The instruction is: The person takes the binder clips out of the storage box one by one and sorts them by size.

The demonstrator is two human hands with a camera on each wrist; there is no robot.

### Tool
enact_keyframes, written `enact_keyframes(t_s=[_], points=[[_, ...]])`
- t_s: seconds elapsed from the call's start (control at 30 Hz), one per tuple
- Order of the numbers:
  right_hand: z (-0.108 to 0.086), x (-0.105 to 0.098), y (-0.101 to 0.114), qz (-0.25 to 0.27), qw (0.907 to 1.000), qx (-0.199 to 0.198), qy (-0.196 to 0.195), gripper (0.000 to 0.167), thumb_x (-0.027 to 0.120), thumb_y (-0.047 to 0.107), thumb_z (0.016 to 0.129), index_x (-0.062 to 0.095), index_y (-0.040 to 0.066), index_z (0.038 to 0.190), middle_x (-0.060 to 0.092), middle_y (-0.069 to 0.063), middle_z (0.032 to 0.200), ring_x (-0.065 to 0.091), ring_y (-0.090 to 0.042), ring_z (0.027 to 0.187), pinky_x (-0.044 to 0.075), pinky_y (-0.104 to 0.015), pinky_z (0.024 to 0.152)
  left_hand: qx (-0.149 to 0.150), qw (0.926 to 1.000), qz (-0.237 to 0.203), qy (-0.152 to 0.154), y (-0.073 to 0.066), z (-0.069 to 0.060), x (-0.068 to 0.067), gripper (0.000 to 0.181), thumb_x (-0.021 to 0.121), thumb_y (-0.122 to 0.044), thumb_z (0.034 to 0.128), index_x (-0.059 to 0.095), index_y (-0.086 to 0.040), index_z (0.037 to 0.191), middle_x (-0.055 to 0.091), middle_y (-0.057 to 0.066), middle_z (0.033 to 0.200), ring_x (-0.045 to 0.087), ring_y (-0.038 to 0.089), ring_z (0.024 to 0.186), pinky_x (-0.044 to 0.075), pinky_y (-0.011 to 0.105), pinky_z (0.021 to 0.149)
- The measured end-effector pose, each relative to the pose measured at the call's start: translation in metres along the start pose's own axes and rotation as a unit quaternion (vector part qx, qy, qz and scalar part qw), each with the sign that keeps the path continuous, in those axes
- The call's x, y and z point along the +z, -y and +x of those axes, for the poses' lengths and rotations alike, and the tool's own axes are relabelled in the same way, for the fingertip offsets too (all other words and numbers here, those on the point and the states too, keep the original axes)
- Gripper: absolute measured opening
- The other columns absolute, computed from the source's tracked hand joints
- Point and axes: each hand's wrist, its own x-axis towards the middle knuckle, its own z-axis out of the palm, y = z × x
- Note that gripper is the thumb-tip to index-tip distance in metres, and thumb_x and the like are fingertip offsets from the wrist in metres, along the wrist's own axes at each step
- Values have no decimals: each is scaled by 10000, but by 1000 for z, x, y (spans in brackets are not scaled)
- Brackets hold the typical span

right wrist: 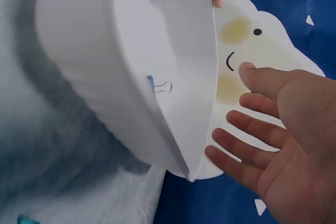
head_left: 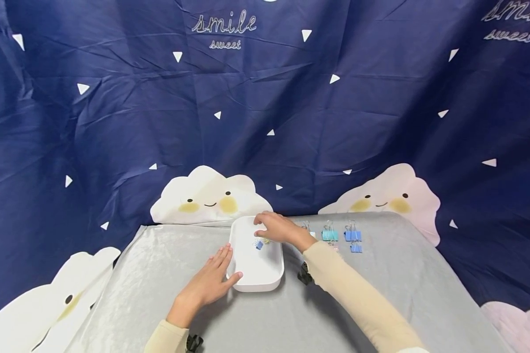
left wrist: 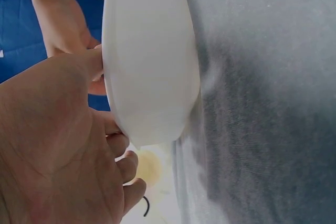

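Observation:
A white, round-cornered plastic tray (head_left: 258, 284) lies on the grey cloth. Inside it are a small blue binder clip (head_left: 258, 244) and a yellow clip (head_left: 266, 240), the latter partly covered by a hand. My left hand (head_left: 209, 279) rests against the tray's left edge, its fingers along the outside and the thumb at the rim. Over the far right part of the tray hovers my right hand (head_left: 276, 227). Seen from the right wrist, the right hand (right wrist: 273, 135) has its fingers spread and holds nothing; the blue clip (right wrist: 152, 84) shows behind the near wall.
Right of the tray, binder clips stand in rows: a teal one (head_left: 330, 235), a large blue one (head_left: 353, 236), a small blue one (head_left: 356, 248), a pink one (head_left: 333, 245) and a pale one (head_left: 312, 235) partly hidden by my arm. A navy curtain (head_left: 265, 98) hangs behind the table.

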Motion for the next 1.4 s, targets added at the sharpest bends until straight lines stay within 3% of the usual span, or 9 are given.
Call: enact_keyframes(t_s=[0.2,0.4,0.6,0.77,1.0,1.2,1.4], points=[[15,19,3,-231,9984,350,388,441,749,323,1012,665,102,1385,649,-123,1384,651,-280,1251,561,-446,1089,28,10000,-40,6,0,1,0,852,500,-577,1084,276,-7,1676,208,145,1782,222,362,1651,238,572,1346],[16,39,4,-755,9905,733,884,520,769,336,989,636,188,1469,600,-107,1443,598,-313,1297,531,-462,1127,63,10000,-71,22,-3,-1,0,855,494,-582,1085,280,1,1672,211,150,1780,226,366,1649,237,571,1346],[11,48,1,-1174,9833,651,1227,444,777,171,972,701,251,1402,651,-90,1317,644,-260,1166,567,-433,1074,73,10000,-46,-3,-6,-1,-1,858,499,-583,1083,287,7,1669,215,151,1778,229,366,1648,241,572,1344],[11,52,-6,-1348,9860,241,956,361,771,-15,914,792,211,1195,691,-40,1101,626,-171,960,584,-344,976,53,10000,-47,-58,-6,0,-2,854,496,-581,1085,285,5,1670,214,143,1780,225,363,1650,239,572,1345],[13,53,-12,-1485,9862,-93,721,173,823,36,891,718,169,924,600,26,868,520,-124,785,522,-298,779,52,10000,-18,-69,-4,1,-1,861,490,-587,1085,278,8,1671,206,142,1782,222,363,1651,237,568,1347],[14,58,-13,-1444,9881,-66,524,286,802,123,914,579,210,759,531,65,771,483,-115,713,446,-282,680,64,9999,-2,-91,-3,-1,0,858,489,-581,1087,279,12,1669,212,158,1778,228,375,1647,239,573,1345],[15,62,-16,-1424,9893,-105,309,307,749,108,933,533,204,737,498,67,716,442,-121,668,390,-276,624,58,10000,10,-71,-2,-2,1,855,487,-576,1088,279,18,1667,216,169,1775,231,386,1644,239,577,1344]])
